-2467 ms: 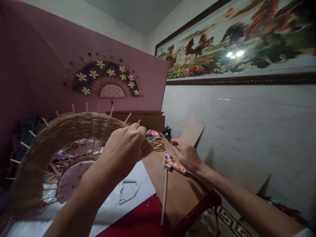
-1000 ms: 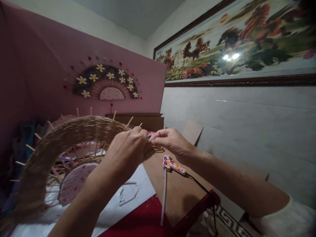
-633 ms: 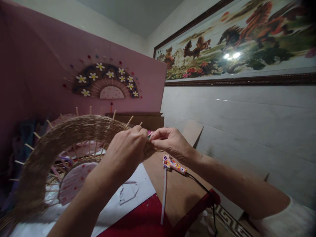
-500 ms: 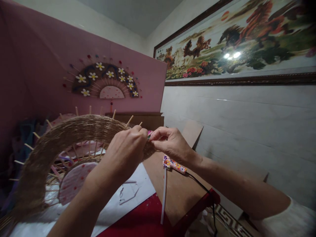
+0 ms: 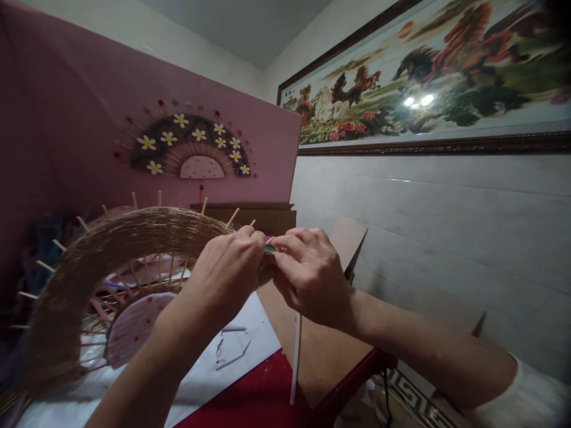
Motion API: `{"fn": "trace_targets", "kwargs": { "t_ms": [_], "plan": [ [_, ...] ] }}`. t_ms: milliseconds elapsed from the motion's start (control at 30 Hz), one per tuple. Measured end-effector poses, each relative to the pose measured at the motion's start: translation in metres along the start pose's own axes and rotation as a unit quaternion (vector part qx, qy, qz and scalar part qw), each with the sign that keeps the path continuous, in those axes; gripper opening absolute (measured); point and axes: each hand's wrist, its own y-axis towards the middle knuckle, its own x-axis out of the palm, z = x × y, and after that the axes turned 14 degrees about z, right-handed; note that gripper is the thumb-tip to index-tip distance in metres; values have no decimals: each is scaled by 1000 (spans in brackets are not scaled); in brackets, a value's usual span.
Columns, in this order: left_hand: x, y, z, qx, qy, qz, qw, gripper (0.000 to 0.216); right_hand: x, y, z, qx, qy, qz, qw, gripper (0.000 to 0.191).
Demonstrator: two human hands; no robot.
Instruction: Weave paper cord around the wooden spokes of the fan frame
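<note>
Our left hand [image 5: 225,276] and right hand [image 5: 310,274] pinching the woven fan [image 5: 111,249] at its 3 o'clock end, fingers closed on it, red desk [image 5: 259,398] below, horse painting [image 5: 428,77] at 1 o'clock.

Two bare forearms, no rings, watch or gloves visible. Right arm [image 5: 423,351]: white short sleeve [image 5: 530,395] at lower right. Left arm [image 5: 151,368]: uncovered throughout.
</note>
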Motion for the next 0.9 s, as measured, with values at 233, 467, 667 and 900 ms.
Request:
{"fn": "trace_targets", "kwargs": {
  "t_ms": [233, 467, 667, 900],
  "plan": [
    [0, 0, -1, 2, 21, 19, 1000, 15, 0, -20, 1, -144, -88, 65, 983, 19],
    [-1, -1, -2, 9, 27, 31, 999, 18, -7, -26, 6, -59, -33, 90, 994, 27],
    [0, -2, -2, 12, 29, 27, 999, 18, -5, -16, 3, 21, -13, 40, 999, 35],
    [-1, -1, -2, -1, 4, 19, 1000, 16, 0, -14, -1, 5, 22, 23, 999, 27]
  ]
}}
